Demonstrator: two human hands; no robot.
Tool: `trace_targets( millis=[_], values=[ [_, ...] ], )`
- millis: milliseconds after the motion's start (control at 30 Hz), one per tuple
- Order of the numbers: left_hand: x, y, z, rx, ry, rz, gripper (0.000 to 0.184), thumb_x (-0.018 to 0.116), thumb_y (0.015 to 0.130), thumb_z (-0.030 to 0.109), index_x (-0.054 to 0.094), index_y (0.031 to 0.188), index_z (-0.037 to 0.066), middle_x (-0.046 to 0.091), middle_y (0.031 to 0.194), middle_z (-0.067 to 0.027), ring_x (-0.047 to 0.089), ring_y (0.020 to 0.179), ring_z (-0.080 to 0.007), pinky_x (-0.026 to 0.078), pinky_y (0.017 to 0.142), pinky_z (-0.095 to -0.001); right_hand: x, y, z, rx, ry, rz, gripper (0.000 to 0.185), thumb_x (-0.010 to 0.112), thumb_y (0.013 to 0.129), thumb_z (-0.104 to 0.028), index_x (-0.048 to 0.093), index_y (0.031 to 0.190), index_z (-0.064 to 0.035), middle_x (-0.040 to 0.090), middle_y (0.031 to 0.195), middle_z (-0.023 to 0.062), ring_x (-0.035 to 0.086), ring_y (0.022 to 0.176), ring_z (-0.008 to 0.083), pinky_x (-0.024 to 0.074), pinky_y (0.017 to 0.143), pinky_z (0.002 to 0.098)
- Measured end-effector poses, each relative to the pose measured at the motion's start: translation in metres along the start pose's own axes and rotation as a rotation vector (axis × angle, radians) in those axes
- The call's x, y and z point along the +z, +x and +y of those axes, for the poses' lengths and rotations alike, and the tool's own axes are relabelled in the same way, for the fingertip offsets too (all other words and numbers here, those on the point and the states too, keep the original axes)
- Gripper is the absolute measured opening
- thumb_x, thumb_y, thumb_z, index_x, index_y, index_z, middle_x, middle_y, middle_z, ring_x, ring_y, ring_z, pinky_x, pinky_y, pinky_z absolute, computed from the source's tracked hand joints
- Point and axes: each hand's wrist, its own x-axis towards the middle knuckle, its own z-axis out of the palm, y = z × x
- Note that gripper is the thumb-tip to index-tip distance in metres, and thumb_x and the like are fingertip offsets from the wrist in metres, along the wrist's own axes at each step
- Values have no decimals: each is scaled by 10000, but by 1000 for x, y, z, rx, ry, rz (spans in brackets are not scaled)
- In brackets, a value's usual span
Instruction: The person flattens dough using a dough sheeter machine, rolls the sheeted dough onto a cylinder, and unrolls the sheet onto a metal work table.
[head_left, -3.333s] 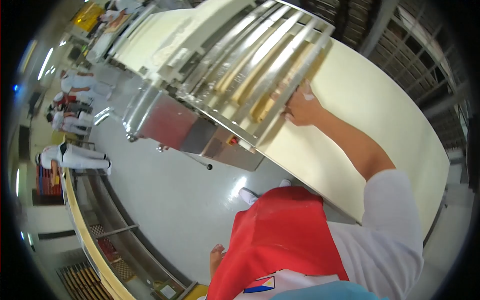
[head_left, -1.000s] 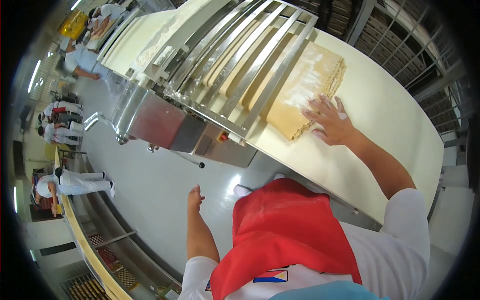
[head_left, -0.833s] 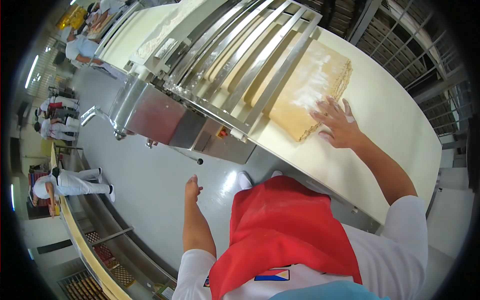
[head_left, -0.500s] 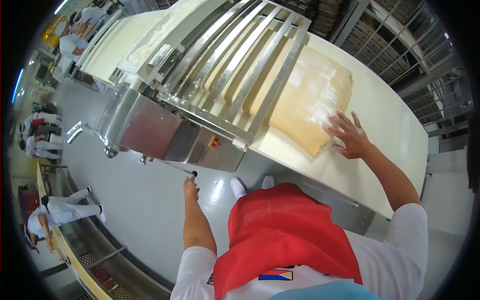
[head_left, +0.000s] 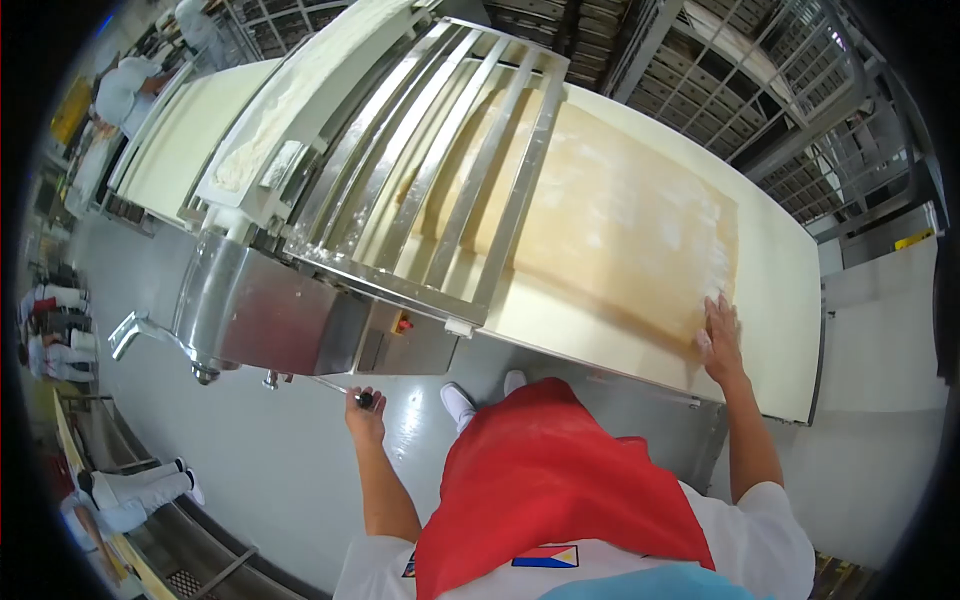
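Observation:
A wide sheet of dough [head_left: 620, 220], dusted with flour, lies on the pale conveyor belt [head_left: 780, 250] of a dough sheeter [head_left: 250, 310]. Part of the sheet sits beneath the metal bar guard [head_left: 490, 190]. At the sheet's near right corner, my right hand [head_left: 722, 340] rests with fingers stretched out, touching the dough's edge. Below the machine's front, my left hand [head_left: 366, 415] is closed around a thin lever with a black knob [head_left: 364, 399].
A flour trough [head_left: 270, 130] tops the machine, with another belt [head_left: 200, 140] beyond it. A curved metal handle [head_left: 135, 332] juts out at left. Racks of trays [head_left: 730, 90] stand behind the belt. Several people work at far left, one [head_left: 130, 500] near a yellow-edged conveyor.
The dough sheet has come further out from under the guard to the right and now covers more belt. My right hand has moved right and nearer with its edge. My left hand stays on the lever.

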Motion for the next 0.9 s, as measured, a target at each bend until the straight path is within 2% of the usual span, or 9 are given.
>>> trace_targets(
  millis=[100, 167, 300, 400, 467, 567, 700, 800, 900],
  values=[
    [-38, -15, 4, -21, 58, 87, 628, 547, 952, 463, 382, 1388, 42, 520, 1210, -164, 532, 1088, -360, 459, 915, -486, -11, -6, -22, -140, -252, 143, 632, 579, 872, -274, 399, 1433, -46, 317, 1520, 186, 172, 1445, 434, 89, 1148, 624],
    [-72, -13, 17, -73, 235, 236, 657, 519, 969, 446, 321, 1464, 63, 484, 1346, -190, 514, 1156, -405, 453, 928, -505, -6, 7, -63, -427, -121, 192, 601, 617, 841, -302, 480, 1369, -49, 392, 1472, 165, 225, 1433, 414, 112, 1142, 631],
    [-87, -49, 49, -35, 408, 343, 617, 521, 971, 396, 346, 1444, 41, 480, 1367, -196, 546, 1114, -379, 476, 900, -469, 25, 41, -160, -782, 119, 79, 511, 614, 844, -294, 538, 1290, -57, 425, 1452, 159, 256, 1425, 399, 116, 1144, 627],
    [-75, -82, 64, 125, 389, 340, 591, 528, 970, 378, 360, 1432, 48, 480, 1358, -188, 561, 1089, -369, 479, 895, -456, 38, 97, -170, -698, 27, 301, 480, 582, 872, -295, 531, 1292, -69, 417, 1459, 154, 269, 1415, 401, 133, 1145, 618],
    [-81, -86, 58, 117, 413, 294, 577, 536, 967, 367, 369, 1426, 60, 489, 1333, -173, 580, 1048, -358, 495, 857, -440, 47, 164, -153, -436, 82, 433, 480, 556, 899, -310, 508, 1313, -72, 400, 1474, 149, 282, 1406, 397, 152, 1143, 613],
    [-129, -79, 38, -14, 515, 227, 543, 555, 961, 353, 393, 1411, 96, 507, 1258, -123, 621, 910, -322, 529, 706, -379, 23, 243, -144, -219, -30, 252, 534, 478, 953, -401, 416, 1436, -181, 321, 1537, 115, 266, 1413, 409, 193, 1126, 635],
    [-182, -110, 18, -200, 916, 274, 549, 559, 944, 380, 462, 1380, 59, 606, 1164, -106, 640, 781, -237, 507, 554, -319, 1, 314, -167, -218, -156, 107, 533, 401, 976, -466, 346, 1483, -312, 240, 1585, 69, 212, 1438, 435, 208, 1097, 689],
    [-221, -149, 6, -237, 1126, 261, 516, 521, 956, 374, 477, 1376, 78, 571, 1235, -111, 636, 867, -270, 529, 660, -377, 9, 369, -196, -296, -230, 90, 532, 405, 973, -486, 362, 1470, -302, 249, 1579, 73, 218, 1427, 456, 228, 1075, 708],
    [-246, -192, 0, -374, 1112, 366, 525, 537, 947, 358, 471, 1382, 71, 584, 1244, -114, 637, 859, -267, 525, 648, -383, 35, 404, -212, -457, -259, 167, 448, 418, 957, -438, 513, 1340, -226, 431, 1441, 75, 394, 1328, 353, 279, 1036, 708]
  ],
)
